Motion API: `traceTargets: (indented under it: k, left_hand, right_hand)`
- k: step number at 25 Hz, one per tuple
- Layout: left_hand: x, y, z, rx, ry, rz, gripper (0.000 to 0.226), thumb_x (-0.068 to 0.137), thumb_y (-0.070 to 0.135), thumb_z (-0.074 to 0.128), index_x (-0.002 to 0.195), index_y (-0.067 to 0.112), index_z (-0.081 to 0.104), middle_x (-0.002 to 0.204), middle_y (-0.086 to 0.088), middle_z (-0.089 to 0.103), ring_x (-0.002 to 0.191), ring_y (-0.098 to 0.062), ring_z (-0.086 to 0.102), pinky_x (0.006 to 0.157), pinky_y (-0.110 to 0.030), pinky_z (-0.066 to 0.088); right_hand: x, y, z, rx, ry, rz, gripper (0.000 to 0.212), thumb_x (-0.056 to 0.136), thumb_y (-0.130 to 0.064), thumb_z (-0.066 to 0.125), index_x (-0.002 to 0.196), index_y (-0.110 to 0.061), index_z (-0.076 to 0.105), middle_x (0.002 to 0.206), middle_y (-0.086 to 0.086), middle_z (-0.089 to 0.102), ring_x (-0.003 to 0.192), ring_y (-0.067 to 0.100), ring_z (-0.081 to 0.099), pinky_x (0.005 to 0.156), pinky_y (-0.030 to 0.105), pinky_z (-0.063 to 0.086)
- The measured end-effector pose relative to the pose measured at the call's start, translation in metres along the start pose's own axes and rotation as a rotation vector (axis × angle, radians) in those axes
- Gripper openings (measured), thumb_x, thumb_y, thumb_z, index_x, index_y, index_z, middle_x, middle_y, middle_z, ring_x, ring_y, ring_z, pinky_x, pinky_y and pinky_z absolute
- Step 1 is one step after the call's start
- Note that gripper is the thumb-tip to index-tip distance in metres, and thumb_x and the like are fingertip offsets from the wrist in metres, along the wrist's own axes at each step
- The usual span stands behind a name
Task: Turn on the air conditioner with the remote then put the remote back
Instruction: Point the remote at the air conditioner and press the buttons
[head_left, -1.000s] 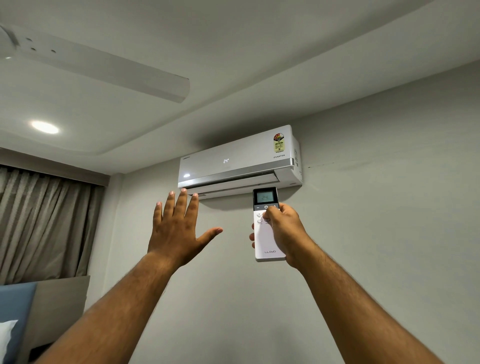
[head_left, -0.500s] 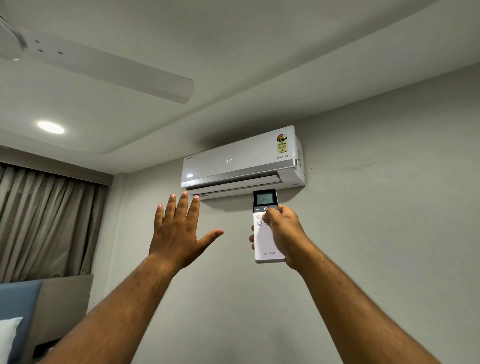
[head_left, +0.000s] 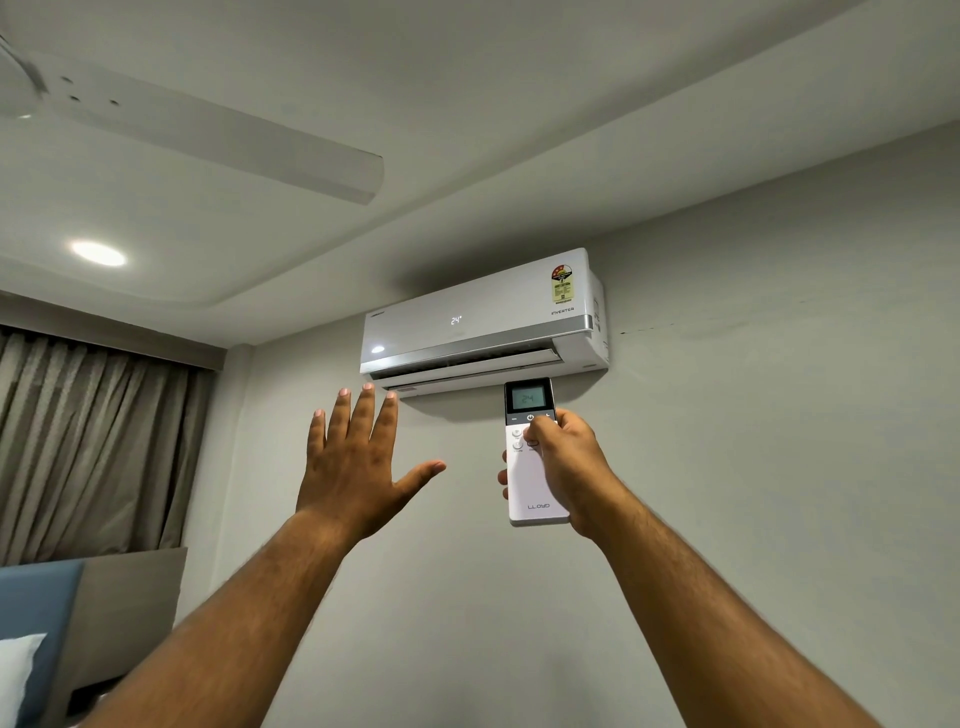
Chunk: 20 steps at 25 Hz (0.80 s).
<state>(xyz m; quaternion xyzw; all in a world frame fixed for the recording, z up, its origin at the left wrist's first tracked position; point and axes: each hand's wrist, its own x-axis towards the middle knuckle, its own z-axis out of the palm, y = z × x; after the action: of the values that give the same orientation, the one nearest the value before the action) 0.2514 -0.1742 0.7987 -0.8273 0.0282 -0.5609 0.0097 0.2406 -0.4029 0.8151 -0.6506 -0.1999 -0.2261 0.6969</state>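
A white wall-mounted air conditioner hangs high on the grey wall, its panel lit with "24" and its lower flap slightly open. My right hand holds a white remote upright just below the unit, thumb resting on the buttons under its lit "24" screen. My left hand is raised beside it, palm toward the unit, fingers spread, fingertips just under the flap, holding nothing.
A white ceiling fan blade reaches across the upper left, with a round ceiling light below it. Beige curtains hang at left. A bed headboard and a white pillow sit at lower left.
Both hands stay almost still, and the view shifts only slightly. The flap of the air conditioner looks a little more open than a second ago.
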Motion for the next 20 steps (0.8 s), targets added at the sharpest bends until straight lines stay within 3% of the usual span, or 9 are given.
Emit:
traceTargets:
  k: [7, 12, 20]
  left_hand:
    - [-0.0002, -0.0011, 0.0000, 0.006, -0.003, -0.010, 0.112, 0.062, 0.089, -0.006, 0.150, 0.020, 0.003, 0.161, -0.010, 0.002, 0.147, -0.032, -0.003, 0.116, -0.051, 0.000]
    - [-0.0003, -0.0028, -0.0031, 0.009, -0.001, -0.015, 0.112, 0.062, 0.088, -0.006, 0.150, 0.020, 0.003, 0.161, -0.011, 0.002, 0.147, -0.032, -0.003, 0.117, -0.051, 0.002]
    - [-0.0007, -0.0033, -0.0074, 0.005, 0.007, -0.015, 0.111, 0.063, 0.088, -0.003, 0.150, 0.019, 0.005, 0.161, -0.012, 0.004, 0.147, -0.033, -0.001, 0.117, -0.052, 0.003]
  right_hand:
    - [0.0010, 0.0007, 0.0016, 0.005, -0.007, 0.002, 0.025, 0.092, -0.019, 0.047, 0.116, -0.015, 0.049, 0.100, 0.025, 0.070, 0.061, 0.030, 0.072, 0.061, 0.045, 0.062]
    - [0.0000, -0.0019, 0.0031, 0.009, -0.008, 0.001, 0.024, 0.093, -0.019, 0.046, 0.116, -0.016, 0.049, 0.096, 0.022, 0.070, 0.054, 0.025, 0.072, 0.051, 0.037, 0.060]
    - [-0.0014, -0.0020, 0.0045, 0.007, -0.013, -0.001, 0.023, 0.093, -0.020, 0.047, 0.116, -0.017, 0.048, 0.100, 0.023, 0.070, 0.055, 0.024, 0.072, 0.052, 0.037, 0.060]
